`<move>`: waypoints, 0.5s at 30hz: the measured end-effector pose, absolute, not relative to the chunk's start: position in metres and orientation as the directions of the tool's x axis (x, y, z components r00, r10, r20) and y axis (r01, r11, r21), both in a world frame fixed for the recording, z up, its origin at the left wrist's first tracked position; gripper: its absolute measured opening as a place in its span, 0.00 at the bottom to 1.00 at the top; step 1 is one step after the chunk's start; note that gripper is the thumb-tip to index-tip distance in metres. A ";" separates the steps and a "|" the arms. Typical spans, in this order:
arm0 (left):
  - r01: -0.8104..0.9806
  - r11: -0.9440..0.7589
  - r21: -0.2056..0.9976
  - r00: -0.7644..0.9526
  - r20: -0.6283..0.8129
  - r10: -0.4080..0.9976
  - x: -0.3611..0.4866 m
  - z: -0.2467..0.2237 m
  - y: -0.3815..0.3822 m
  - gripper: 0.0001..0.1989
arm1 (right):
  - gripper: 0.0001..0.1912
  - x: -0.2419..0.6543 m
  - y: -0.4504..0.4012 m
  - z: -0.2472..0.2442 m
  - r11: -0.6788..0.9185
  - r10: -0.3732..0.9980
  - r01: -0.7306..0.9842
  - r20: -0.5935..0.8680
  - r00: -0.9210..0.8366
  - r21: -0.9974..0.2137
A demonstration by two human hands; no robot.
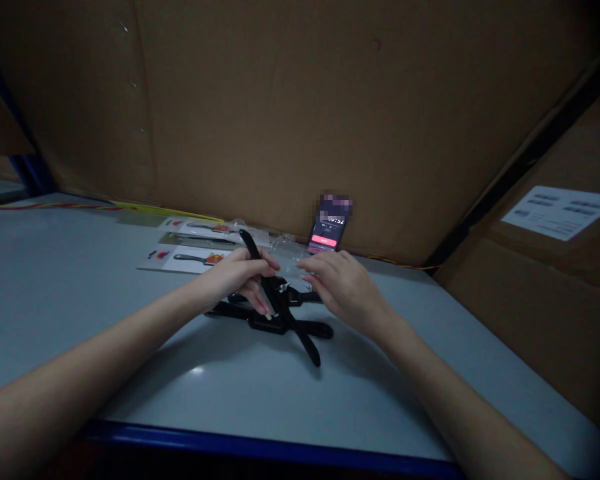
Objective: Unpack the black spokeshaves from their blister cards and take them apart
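Brown cardboard (260,100) backs the pale tabletop (220,393), where a phone (331,230) leans at roughly one o'clock from the hands. The held black tool (283,308) is raised at a tilt over the tabletop, its long axis running from eleven o'clock at the upper tip to five o'clock at the lower one. The left hand (237,272) is the nearer, its fingers clamped around the upper part of the shaft. From the right hand's (347,290) fingers, the tool's middle lies toward eight o'clock, close by. Those fingers point toward ten o'clock, a little parted, with no grip on anything visible; whether they touch the clear plastic (287,250) behind, I cannot tell. Beneath the raised tool, another black tool (267,325) lies roughly along nine to three o'clock. Printed cards (187,260) rest beyond the left hand, toward ten o'clock.
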State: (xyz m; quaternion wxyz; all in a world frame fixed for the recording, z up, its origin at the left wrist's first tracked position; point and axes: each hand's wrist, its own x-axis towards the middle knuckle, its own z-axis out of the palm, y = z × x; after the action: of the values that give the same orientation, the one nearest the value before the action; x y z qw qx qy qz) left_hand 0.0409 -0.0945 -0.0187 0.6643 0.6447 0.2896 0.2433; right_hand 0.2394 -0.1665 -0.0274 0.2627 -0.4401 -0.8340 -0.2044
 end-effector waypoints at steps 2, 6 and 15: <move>0.036 0.062 0.997 0.710 -0.069 0.700 0.042 -0.018 -0.095 0.12 | 0.08 0.239 -0.168 -0.028 0.511 0.645 0.859 0.646 -0.409 0.033; 0.015 0.047 0.999 0.709 -0.044 0.704 0.044 -0.020 -0.095 0.12 | 0.11 0.223 -0.174 -0.031 0.454 0.756 0.884 0.573 -0.317 -0.110; -0.021 0.017 1.000 0.660 0.002 0.751 0.046 -0.027 -0.090 0.11 | 0.14 0.218 -0.171 -0.036 0.429 0.720 0.902 0.590 -0.366 0.037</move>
State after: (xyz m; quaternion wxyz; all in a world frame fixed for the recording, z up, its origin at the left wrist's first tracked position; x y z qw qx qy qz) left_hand 0.0458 -0.0900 -0.0271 0.6526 0.6356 0.2871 0.2960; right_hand 0.2181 -0.1711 -0.0360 0.2532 -0.5027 -0.8066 -0.1805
